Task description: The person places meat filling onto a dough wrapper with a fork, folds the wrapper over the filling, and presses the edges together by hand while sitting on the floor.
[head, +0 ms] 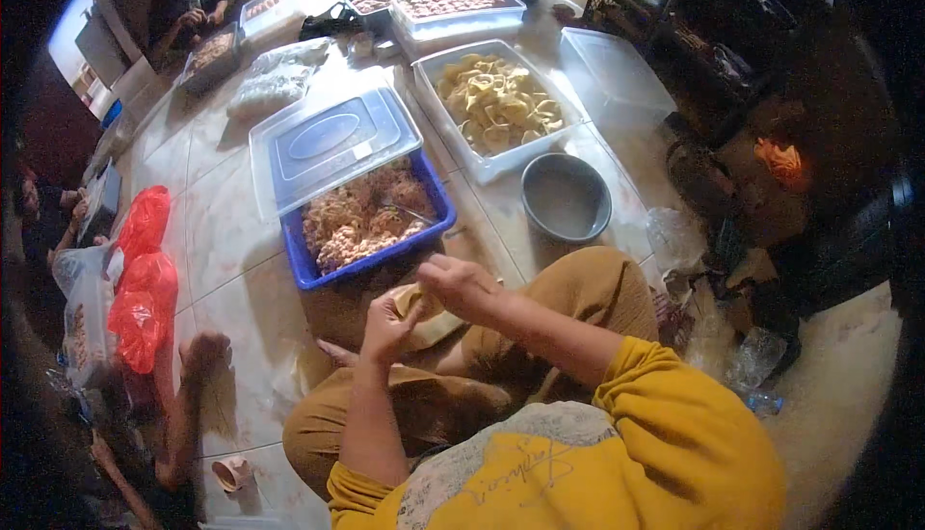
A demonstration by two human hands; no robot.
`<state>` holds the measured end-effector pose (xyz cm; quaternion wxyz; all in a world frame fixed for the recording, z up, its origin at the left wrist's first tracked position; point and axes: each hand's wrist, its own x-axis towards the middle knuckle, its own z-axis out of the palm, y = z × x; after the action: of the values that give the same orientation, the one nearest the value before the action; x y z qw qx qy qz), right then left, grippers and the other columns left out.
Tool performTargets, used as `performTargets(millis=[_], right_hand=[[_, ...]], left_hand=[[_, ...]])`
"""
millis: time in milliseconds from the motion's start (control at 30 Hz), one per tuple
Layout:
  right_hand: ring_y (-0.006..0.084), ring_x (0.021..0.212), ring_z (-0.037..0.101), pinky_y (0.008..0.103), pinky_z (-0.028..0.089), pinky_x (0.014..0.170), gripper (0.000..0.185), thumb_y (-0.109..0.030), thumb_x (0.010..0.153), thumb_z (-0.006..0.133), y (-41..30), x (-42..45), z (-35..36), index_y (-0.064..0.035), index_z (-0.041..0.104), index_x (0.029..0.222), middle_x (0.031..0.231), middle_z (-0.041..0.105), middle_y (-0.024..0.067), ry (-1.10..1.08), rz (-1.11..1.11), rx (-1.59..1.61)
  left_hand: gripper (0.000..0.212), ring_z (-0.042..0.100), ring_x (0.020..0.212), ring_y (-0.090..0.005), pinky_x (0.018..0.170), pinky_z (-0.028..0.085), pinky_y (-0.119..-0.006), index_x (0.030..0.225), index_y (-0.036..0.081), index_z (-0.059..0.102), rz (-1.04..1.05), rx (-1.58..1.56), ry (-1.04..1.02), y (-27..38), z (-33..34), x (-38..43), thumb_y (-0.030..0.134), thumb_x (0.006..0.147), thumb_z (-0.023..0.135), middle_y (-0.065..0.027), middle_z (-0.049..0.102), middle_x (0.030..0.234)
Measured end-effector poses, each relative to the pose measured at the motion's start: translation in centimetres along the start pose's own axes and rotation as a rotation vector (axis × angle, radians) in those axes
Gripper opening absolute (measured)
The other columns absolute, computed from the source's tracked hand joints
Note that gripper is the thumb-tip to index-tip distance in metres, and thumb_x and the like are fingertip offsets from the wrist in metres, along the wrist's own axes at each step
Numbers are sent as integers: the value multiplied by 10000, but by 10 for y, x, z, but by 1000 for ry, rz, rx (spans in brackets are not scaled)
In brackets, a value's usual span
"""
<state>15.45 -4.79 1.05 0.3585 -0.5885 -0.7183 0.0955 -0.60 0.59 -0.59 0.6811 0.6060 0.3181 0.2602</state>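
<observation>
My left hand (386, 327) holds a pale yellow dough wrapper (409, 300) between thumb and fingers. Close beside it, my right hand (457, 283) is bent with its fingertips drawn together; whether they grip anything is hidden. Beneath both hands, a pale flat item (437, 331) lies by my crossed legs, partly covered. Just beyond is a blue plastic tub (368, 255) of minced filling (347, 223), with a metal utensil handle (410, 210) sticking out. A translucent lid (336, 136) rests askew over the tub's far side.
A clear bin (491, 168) of folded dough pieces (498, 100) stands ahead, near a dark bucket (566, 197). Farther off are more filled containers (455, 20). Red plastic bags (144, 291) and another person's foot (204, 353) are at left. Other people sit around the tiled floor (224, 241).
</observation>
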Motion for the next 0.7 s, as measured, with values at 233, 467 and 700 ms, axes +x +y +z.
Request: performTargets(millis=[233,467,700], right_hand=[[348,703,522,393,429,594,84,-44,747,527,12,-11,25,-41,455,791,723,488,142,-34,26,126],[321,730,576,384,449,632,145,-152,756,595,21,-5,25,-79,540,869,782,579,151,26,199,320],[123,669,591,263,471,609,88,-35,765,613,14,-2,18,-28,604,853,731,618,81,90,344,489]], left_hand=[[165,612,756,-241,712,455,-279,863,-4,596,214,498,210,-32,5,3,51,712,559,-138,614,791],[144,560,760,-108,699,450,-253,862,-4,579,121,180,148,-35,2,11,56,732,595,-32,592,781],[63,532,723,-64,656,447,-216,857,36,572,112,111,236,-25,5,9,48,798,589,0,580,772]])
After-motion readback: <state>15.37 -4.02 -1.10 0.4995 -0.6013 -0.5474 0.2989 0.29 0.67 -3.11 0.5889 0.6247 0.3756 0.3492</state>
